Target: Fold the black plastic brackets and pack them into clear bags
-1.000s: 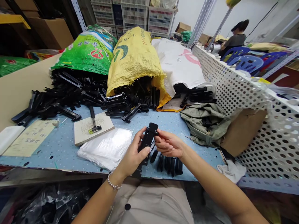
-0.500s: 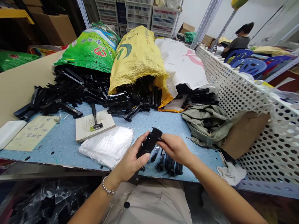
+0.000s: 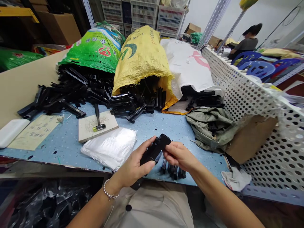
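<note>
Near the front edge of the table, my left hand (image 3: 136,164) is wrapped round a long black plastic part (image 3: 154,151), its thumb lying along the near side. The part is tilted, and its broad, flat end points up and away from me. At that end my right hand (image 3: 181,155) pinches the edge between thumb and fingers; the fingertips are partly hidden. Several similar black parts (image 3: 174,171) lie side by side on the table, just below my right hand. Left of my hands is a stack of clear plastic bags (image 3: 111,147).
A small hammer (image 3: 98,118) rests on a pale board (image 3: 85,131). Behind, green (image 3: 92,50), yellow (image 3: 142,57) and white (image 3: 187,66) sacks spill black parts. Grey-green cloth (image 3: 209,123) and a perforated white panel (image 3: 251,117) border the right side. A person (image 3: 247,41) sits beyond.
The black part has turned slightly, its flat end tipping to the right. My right hand has shifted a little down and right along that end. The view has moved slightly.
</note>
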### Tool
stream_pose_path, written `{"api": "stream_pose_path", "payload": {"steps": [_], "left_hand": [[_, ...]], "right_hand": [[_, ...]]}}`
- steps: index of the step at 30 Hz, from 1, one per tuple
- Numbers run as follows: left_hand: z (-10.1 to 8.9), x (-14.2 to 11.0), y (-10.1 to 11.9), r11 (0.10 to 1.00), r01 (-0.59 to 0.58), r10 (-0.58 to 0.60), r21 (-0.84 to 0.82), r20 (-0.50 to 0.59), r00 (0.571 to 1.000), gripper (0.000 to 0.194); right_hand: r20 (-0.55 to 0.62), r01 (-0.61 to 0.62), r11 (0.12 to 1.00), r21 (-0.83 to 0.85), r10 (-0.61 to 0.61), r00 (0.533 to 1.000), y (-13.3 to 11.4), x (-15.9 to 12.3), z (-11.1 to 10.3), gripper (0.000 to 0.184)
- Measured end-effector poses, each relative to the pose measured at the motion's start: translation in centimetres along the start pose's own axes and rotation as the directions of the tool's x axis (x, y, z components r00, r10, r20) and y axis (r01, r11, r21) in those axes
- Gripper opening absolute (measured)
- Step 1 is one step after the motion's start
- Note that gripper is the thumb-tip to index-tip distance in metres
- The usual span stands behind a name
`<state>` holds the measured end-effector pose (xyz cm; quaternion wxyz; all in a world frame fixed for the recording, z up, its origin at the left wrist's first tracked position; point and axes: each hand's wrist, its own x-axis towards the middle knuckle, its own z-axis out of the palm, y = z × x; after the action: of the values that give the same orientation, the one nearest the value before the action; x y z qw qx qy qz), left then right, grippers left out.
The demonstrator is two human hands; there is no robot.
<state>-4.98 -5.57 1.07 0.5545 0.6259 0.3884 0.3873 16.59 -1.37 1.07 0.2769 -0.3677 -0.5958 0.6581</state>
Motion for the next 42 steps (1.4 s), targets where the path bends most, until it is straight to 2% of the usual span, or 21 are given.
{"api": "stream_pose_path", "payload": {"steps": [2,4,6,8,11,13,15,18,19,20,21,23,24,26,31,33,36,38,39,40,42], "left_hand": [[0.0,0.0,0.0,1.0,-0.011,0.012,0.024,-0.007,1.0,0.066],[0.0,0.0,0.0,0.998,-0.028,0.029,0.047,-0.012,1.0,0.066],[0.1,0.1,0.1,0.998,-0.04,0.041,0.056,-0.022,0.999,0.066],[0.2,0.1,0.1,0.998,-0.04,0.042,0.055,-0.03,0.999,0.066],[0.2,0.1,-0.1,0.997,-0.046,0.047,0.063,-0.018,0.999,0.065],[0.1,0.0,-0.2,0.996,-0.049,0.049,0.071,-0.008,0.999,0.066],[0.0,-0.1,-0.3,0.996,-0.041,0.042,0.073,-0.004,0.999,0.066],[-0.1,-0.2,-0.4,0.998,-0.033,0.033,0.053,0.004,0.999,0.066],[-0.1,-0.2,-0.5,0.999,-0.031,0.031,0.044,0.01,0.999,0.066],[-0.1,-0.2,-0.5,0.999,-0.031,0.03,0.037,0.015,0.999,0.066],[-0.1,-0.2,-0.6,0.999,-0.029,0.029,0.033,0.016,0.999,0.065],[0.0,-0.2,-0.7,0.999,-0.022,0.022,0.037,-0.003,1.0,0.068],[0.0,-0.2,-0.7,0.999,-0.019,0.019,0.038,-0.018,1.0,0.07],[0.1,-0.2,-0.9,1.0,-0.014,0.015,0.024,-0.04,0.999,0.07],[0.2,-0.1,-1.2,0.996,0.002,-0.007,-0.089,-0.056,0.998,0.065],[0.4,0.0,-1.2,0.99,0.012,-0.024,-0.139,-0.08,0.997,0.066],[0.6,0.1,-1.3,0.982,0.038,-0.057,-0.187,-0.097,0.994,0.067],[0.6,0.3,-1.3,0.969,0.063,-0.089,-0.238,-0.099,0.991,0.068],[0.5,0.3,-1.4,0.957,0.082,-0.112,-0.279,-0.093,0.989,0.068],[0.5,0.4,-1.4,0.94,0.102,-0.137,-0.326,-0.087,0.987,0.069],[0.4,0.5,-1.4,0.9,0.141,-0.183,-0.413,-0.063,0.981,0.07]], "right_hand": [[-0.166,0.084,0.957,-0.278,-0.134,0.977,-0.5,-0.2,-0.4,0.034],[-0.218,0.112,0.931,-0.348,-0.196,0.956,-0.7,-0.2,-0.7,0.031],[-0.179,0.092,0.976,-0.196,-0.128,0.976,-0.4,-0.1,-0.7,0.035],[0.003,-0.042,0.991,0.124,0.041,0.999,0.2,0.0,-0.4,0.049],[0.292,-0.285,0.806,0.519,0.147,0.945,0.8,0.1,0.2,0.047],[0.321,-0.319,0.716,0.62,0.139,0.937,0.9,0.1,0.6,0.036],[0.279,-0.286,0.734,0.615,0.137,0.951,0.8,0.1,0.9,0.033],[0.081,-0.114,0.934,0.339,0.092,0.992,0.4,0.1,0.9,0.033],[-0.025,-0.009,0.991,0.131,0.012,1.0,0.2,0.0,0.8,0.032],[-0.112,0.099,0.987,-0.129,-0.114,0.987,0.1,0.0,0.7,0.031],[-0.154,0.188,0.898,-0.397,-0.267,0.951,0.0,0.0,0.5,0.03],[-0.098,0.264,0.58,-0.771,-0.518,0.85,-0.1,0.0,0.2,0.027],[-0.049,0.269,0.451,-0.851,-0.577,0.815,0.0,0.0,0.0,0.026],[-0.006,0.268,0.369,-0.89,-0.597,0.802,0.1,0.1,-0.2,0.024],[-0.106,0.217,0.587,-0.78,-0.466,0.879,0.2,0.0,0.2,0.025],[-0.179,0.179,0.715,-0.675,-0.395,0.901,0.2,0.2,0.7,0.029],[-0.219,0.068,0.971,-0.231,-0.12,0.968,0.7,0.9,1.4,0.041],[-0.129,-0.044,0.997,0.062,0.052,0.99,1.0,1.4,1.6,0.046],[-0.108,-0.067,0.992,0.107,0.078,0.991,1.0,1.5,1.6,0.047],[-0.128,-0.053,0.996,0.069,0.062,0.99,0.9,1.6,1.5,0.044],[-0.255,0.048,0.981,-0.188,-0.096,0.962,0.4,1.7,1.2,0.037]]}}
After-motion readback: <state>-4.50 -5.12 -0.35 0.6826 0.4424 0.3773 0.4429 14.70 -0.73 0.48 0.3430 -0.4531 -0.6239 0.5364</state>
